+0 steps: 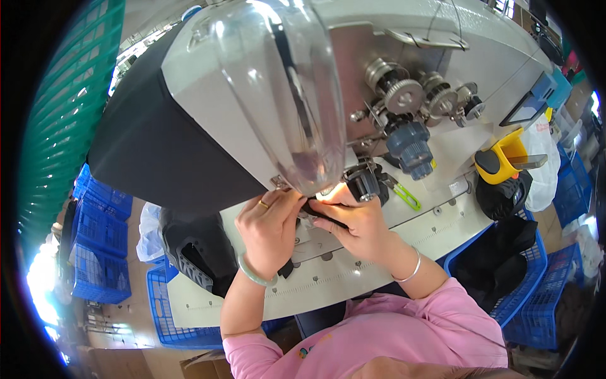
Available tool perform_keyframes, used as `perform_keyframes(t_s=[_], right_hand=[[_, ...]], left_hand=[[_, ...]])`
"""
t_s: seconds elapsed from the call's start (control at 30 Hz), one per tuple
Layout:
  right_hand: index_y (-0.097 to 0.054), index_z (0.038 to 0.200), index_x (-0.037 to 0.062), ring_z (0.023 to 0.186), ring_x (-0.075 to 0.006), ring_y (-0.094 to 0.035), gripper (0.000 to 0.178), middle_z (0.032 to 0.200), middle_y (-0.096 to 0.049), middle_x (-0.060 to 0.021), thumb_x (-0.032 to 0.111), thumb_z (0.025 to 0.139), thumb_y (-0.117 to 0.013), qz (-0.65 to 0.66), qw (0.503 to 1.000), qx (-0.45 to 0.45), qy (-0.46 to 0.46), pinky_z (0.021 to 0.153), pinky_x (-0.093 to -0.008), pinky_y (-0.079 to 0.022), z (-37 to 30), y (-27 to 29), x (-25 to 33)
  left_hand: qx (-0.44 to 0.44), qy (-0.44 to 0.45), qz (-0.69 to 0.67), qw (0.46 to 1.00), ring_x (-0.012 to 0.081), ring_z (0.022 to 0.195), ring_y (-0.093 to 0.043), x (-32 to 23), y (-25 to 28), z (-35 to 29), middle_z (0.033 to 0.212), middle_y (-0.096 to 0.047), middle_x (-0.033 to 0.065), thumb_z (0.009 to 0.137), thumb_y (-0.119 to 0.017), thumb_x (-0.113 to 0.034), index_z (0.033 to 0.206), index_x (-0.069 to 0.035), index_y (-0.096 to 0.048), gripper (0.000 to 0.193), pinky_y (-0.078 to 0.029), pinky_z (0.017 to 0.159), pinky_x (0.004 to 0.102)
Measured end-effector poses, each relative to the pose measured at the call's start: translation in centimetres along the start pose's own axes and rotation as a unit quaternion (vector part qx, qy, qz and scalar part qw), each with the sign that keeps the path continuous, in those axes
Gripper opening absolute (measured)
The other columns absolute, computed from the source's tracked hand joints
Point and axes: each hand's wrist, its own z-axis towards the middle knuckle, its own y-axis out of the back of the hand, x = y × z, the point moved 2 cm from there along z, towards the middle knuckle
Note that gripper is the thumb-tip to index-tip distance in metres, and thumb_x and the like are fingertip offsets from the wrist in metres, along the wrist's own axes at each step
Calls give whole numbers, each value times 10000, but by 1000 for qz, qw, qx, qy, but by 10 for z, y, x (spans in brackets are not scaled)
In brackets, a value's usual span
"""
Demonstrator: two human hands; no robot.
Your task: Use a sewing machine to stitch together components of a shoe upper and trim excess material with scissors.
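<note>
Both hands are up close to the needle area of a large industrial sewing machine (214, 126), beneath its clear plastic guard (284, 95). My left hand (270, 224) is closed, its fingertips pinching the left end of a small black piece of material (329, 215). From the other side my right hand (361, 224) grips the same piece between thumb and fingers. Part of it is hidden by my fingers and the guard, so its full shape cannot be made out. A lamp lights the spot at my right fingertips.
Black shoe uppers (201, 249) lie at the left end of the pale machine table (328, 268). Green-handled thread snips (406, 194) and a yellow tape dispenser (505, 156) are on the right. A blue basket (533, 268) holds black pieces; blue crates (101, 271) stand at the left.
</note>
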Motion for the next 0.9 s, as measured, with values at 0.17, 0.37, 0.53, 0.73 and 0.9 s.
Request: perform_keyframes(t_s=[0.17, 0.37, 0.53, 0.73, 0.9], right_hand=[[-702, 960, 116, 911, -202, -507, 242, 1027, -597, 46, 205, 739, -741, 21, 999, 25, 20, 784, -368, -326, 3, 8, -8], [-686, 953, 109, 898, -240, -577, 327, 1000, -602, -29, 67, 637, -758, -37, 994, 77, 66, 775, -396, -423, 4, 21, -2], [-644, 1002, 133, 986, -277, -518, 350, 1030, -532, -74, 115, 661, -724, -120, 984, 108, 73, 861, -422, -377, 2, 25, 3], [-653, 989, 122, 1039, -287, -529, 330, 1077, -563, -62, 94, 661, -683, -163, 977, 102, 94, 878, -410, -397, 4, 28, 4], [-657, 966, 106, 1105, -287, -522, 312, 1104, -589, -58, 84, 656, -674, -156, 978, 95, 98, 887, -409, -395, 2, 27, -1]], left_hand=[[14, 0, 59, 998, 258, 755, -609, -3, 0, 3, 814, -636, 64, 690, -691, 7, 872, -55, -699, 193, -482, 656, 334], [23, -154, 98, 983, 194, 778, -608, -2, 5, -1, 808, -603, 2, 549, -658, -60, 839, -63, -692, 292, -514, 625, 319], [42, -153, 102, 982, 205, 793, -608, -3, 8, -3, 814, -606, 12, 553, -652, -48, 860, -64, -706, 313, -536, 637, 317], [53, -116, 97, 987, 208, 836, -630, -6, 8, -3, 815, -633, 17, 579, -663, 22, 858, -85, -701, 301, -550, 642, 300], [43, -104, 97, 989, 219, 869, -625, -3, 5, -6, 884, -629, 25, 602, -662, 32, 891, -84, -699, 314, -549, 655, 311]])
